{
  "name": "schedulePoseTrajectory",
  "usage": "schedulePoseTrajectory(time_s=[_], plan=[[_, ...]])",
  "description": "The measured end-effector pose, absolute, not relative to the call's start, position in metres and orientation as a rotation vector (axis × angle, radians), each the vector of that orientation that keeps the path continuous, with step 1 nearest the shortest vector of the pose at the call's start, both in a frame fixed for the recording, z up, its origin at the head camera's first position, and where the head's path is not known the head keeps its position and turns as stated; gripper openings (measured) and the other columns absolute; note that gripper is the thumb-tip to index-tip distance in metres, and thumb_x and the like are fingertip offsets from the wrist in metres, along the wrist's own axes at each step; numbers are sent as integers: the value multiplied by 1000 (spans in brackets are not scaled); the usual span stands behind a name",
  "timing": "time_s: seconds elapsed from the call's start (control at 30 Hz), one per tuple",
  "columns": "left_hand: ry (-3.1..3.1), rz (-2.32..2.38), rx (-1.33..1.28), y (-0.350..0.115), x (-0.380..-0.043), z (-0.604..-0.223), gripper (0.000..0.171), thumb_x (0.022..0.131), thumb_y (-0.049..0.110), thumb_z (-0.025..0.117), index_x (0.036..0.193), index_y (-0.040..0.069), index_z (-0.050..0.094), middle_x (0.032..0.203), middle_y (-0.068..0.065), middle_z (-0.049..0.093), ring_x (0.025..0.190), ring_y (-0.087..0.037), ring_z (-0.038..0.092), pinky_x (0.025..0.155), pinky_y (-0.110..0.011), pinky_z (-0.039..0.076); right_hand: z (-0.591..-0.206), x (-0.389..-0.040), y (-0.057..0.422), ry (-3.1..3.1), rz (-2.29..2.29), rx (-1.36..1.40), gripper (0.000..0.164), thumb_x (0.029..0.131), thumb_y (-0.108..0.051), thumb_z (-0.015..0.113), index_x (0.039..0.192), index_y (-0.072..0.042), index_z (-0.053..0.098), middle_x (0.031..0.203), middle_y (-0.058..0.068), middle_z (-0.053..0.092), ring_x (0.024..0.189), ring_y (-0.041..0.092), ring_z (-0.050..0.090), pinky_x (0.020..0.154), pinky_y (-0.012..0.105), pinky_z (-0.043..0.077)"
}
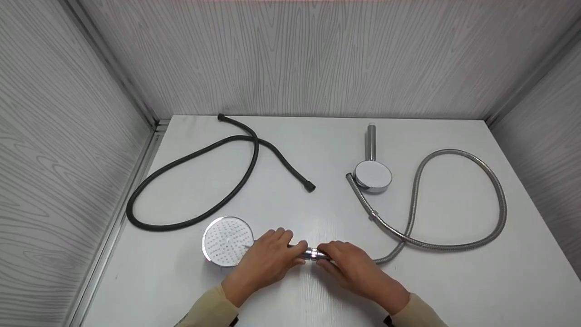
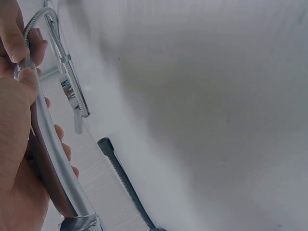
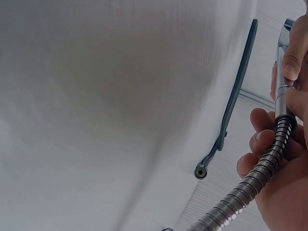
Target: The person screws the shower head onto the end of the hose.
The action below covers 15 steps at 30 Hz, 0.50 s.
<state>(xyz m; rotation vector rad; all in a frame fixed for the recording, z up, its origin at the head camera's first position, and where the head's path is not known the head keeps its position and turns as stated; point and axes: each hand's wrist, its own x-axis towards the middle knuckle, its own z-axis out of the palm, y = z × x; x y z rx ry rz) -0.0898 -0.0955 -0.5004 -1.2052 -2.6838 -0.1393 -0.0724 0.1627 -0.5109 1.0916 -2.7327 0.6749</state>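
Observation:
A round shower head (image 1: 228,241) with a white nozzle face lies face up at the front left. My left hand (image 1: 270,254) grips its chrome handle (image 2: 60,163), fingers wrapped around it. At the handle's end my right hand (image 1: 354,268) holds the end of a silver metal shower hose (image 1: 501,200). Handle and hose end meet in line between the two hands; how far they are joined cannot be seen. In the right wrist view the ribbed hose (image 3: 240,195) runs out from under the right fingers. From there it loops over the table's right side.
A second shower head (image 1: 373,175), smooth side up, lies at the back right beside the silver hose's free end. A looped black hose (image 1: 165,227) spans the left side. Wood-grain panels (image 1: 290,59) enclose the white table (image 1: 159,281) at the back and sides.

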Motion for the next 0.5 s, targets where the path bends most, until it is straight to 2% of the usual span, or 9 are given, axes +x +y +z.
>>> schedulePoseTrajectory(time_s=[0.1, 0.27, 0.4, 0.5], plan=[[-2677, -144, -1204, -96, -90, -501, 28, 105, 48, 57, 117, 23, 58, 88, 0, 57, 80, -17, 52, 75, -32, 49, -510, -72, 162, -2768, 687, 1083, 24, 105, -26, 66, 124, -12, 64, 95, -6, 67, 80, 5, 55, 71, 27, 51], [-2682, -148, -1202, -96, -89, -502, 29, 105, 48, 57, 117, 23, 59, 88, -1, 57, 80, -17, 52, 74, -32, 49, -510, -71, 161, -2832, 784, 1052, 35, 102, -24, 71, 131, -8, 60, 105, -2, 70, 89, 6, 63, 78, 31, 57], [-2682, -159, -1203, -96, -89, -503, 29, 104, 48, 57, 118, 23, 59, 88, -1, 57, 80, -18, 51, 75, -33, 48, -512, -71, 161, -2800, 834, 1048, 35, 99, -17, 75, 128, -6, 58, 99, -2, 68, 85, 6, 63, 75, 29, 56], [-2675, -160, -1203, -97, -89, -503, 28, 104, 48, 58, 116, 23, 58, 87, -1, 56, 78, -17, 51, 74, -33, 48, -512, -71, 161, -2774, 822, 1067, 34, 98, -15, 76, 125, -7, 59, 100, 0, 70, 87, 7, 66, 77, 29, 58]])
